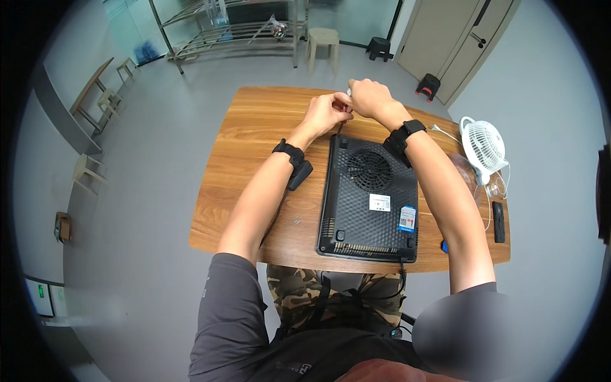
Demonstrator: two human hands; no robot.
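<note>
A black induction cooker (363,210) lies upside down on the wooden table, showing its round fan grille, rubber feet and two labels. Beyond its far edge, both hands meet close together. My left hand (323,113) is closed in a pinch, its fingertips touching or nearly touching those of the other hand. My right hand (372,100) is wrapped into a fist; a small pale bit peeks out beside its thumb. What either hand holds is mostly hidden by the fingers. A thin dark piece runs down from the fingertips toward the cooker's far left corner.
On the wooden table (232,172), a white fan (484,146) with its cable stands at the right, near a black bar-shaped object (498,221). Tiny shiny bits (297,221) lie left of the cooker. Behind are a metal rack (235,41) and a stool (323,38).
</note>
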